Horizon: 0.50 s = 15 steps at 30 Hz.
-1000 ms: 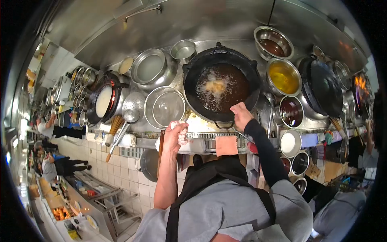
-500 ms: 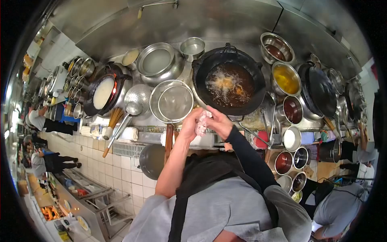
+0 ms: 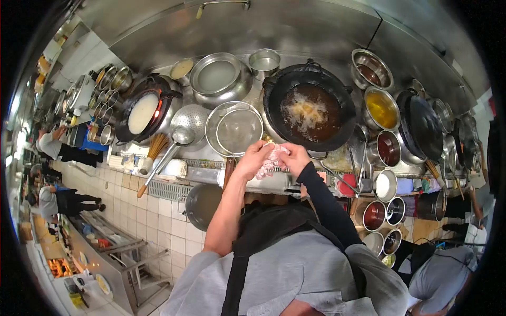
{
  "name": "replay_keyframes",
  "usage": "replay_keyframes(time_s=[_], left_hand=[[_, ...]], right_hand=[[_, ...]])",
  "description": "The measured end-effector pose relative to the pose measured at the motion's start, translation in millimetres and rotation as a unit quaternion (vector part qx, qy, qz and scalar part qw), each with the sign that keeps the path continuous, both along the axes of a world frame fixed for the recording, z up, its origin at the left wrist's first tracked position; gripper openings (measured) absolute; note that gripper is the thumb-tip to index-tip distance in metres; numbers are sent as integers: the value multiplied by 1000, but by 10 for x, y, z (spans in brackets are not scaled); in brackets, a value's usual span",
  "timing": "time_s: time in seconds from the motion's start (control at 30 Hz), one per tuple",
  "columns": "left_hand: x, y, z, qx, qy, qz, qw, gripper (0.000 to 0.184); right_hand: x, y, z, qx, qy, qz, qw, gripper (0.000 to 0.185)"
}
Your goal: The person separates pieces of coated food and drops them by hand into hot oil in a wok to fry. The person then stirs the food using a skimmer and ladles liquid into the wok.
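Observation:
Both hands hold a soft, crumpled pink-and-white piece (image 3: 270, 163) that looks like a cloth, though its kind is not certain. My left hand (image 3: 252, 159) grips it from the left, fingers closed on its edge. From the other side my right hand (image 3: 295, 159) pinches its upper right part, and folds hang down between the two. Just beyond the hands, a black wok (image 3: 274, 113) contains bubbling dark oil with golden food (image 3: 305, 109) frying in it. A round wire strainer (image 3: 234, 129) rests close to my left hand.
A perforated skimmer (image 3: 188, 118) and a ladle (image 3: 183, 136) lie at left, near another wok (image 3: 126, 118) with pale liquid. Bowls of yellow liquid (image 3: 382, 108) and dark sauce (image 3: 388, 148) stand at right. A person (image 3: 443, 271) is at the lower right; others are far left.
The pink-and-white piece was bunched between my hands; now it is spread and hangs lower. My hands have shifted slightly, and the whole view has moved a little.

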<state>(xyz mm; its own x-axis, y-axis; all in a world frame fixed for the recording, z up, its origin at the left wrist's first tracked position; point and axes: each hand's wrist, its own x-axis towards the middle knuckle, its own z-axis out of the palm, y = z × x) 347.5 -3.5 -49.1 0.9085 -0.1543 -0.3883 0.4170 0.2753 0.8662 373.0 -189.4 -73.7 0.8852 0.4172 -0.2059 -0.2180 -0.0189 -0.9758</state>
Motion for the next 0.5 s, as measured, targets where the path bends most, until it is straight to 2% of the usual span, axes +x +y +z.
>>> replay_keyframes(time_s=[0.03, 0.13, 0.17, 0.27, 0.4, 0.47, 0.5], left_hand=[[-32, 11, 87, -47, 20, 12, 999, 19], [-67, 24, 170, -131, 28, 19, 991, 15], [-73, 52, 175, -154, 22, 12, 988, 15], [-83, 38, 176, -201, 8, 12, 979, 15], [-39, 41, 93, -217, -23, -24, 976, 14], [-30, 66, 70, -208, -40, 2, 977, 13], [-27, 81, 71, -203, -49, 16, 978, 12]], right_hand=[[12, -48, 69, 53, 41, 11, 998, 13], [34, -147, 74, 220, 135, 27, 966, 11], [48, -185, -20, 270, 185, 30, 944, 18], [41, -222, 131, 400, 247, 61, 880, 19], [131, -316, 104, 423, 238, 96, 869, 18], [207, -416, 37, 437, 212, 122, 866, 16], [246, -468, 48, 451, 187, 67, 870, 16]])
